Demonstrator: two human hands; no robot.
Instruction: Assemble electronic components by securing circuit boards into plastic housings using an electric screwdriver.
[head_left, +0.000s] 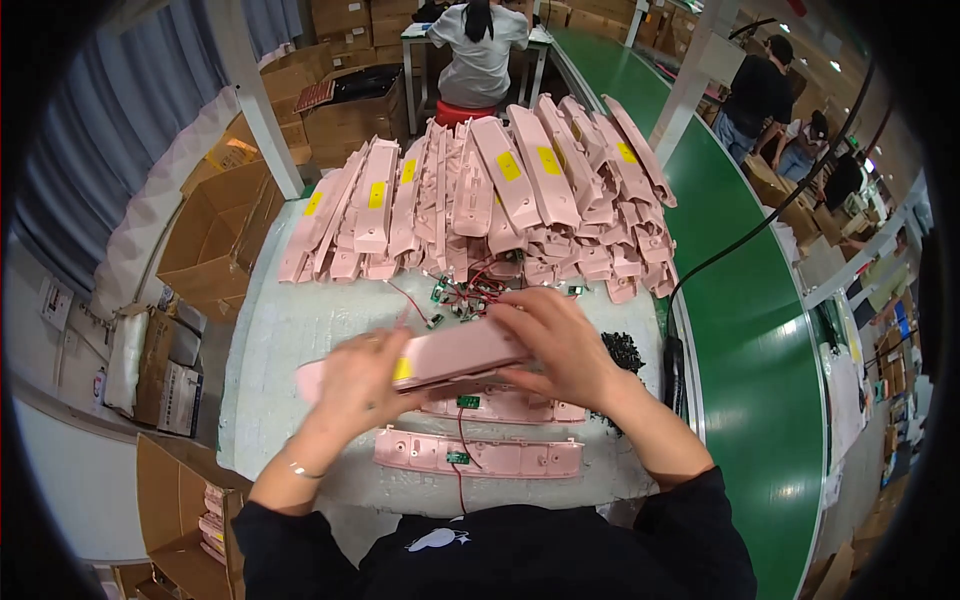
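Observation:
Between my two hands is a pink plastic housing with a yellow sticker, raised a little over the table and slightly tilted. My left hand is closed around its left part. The right end is gripped by my right hand, fingers on top and thumb below. Nearer to me lie two pink shell pieces, open side up, each with a small green circuit board and a red wire. Just beyond my hands is a tangle of small circuit boards with red and black wires.
A large heap of pink housings fills the table's far half. Small black parts are piled at the right, beside a black tool on a cable. A green conveyor belt runs along the right; cardboard boxes stand left. Other people sit and stand farther off.

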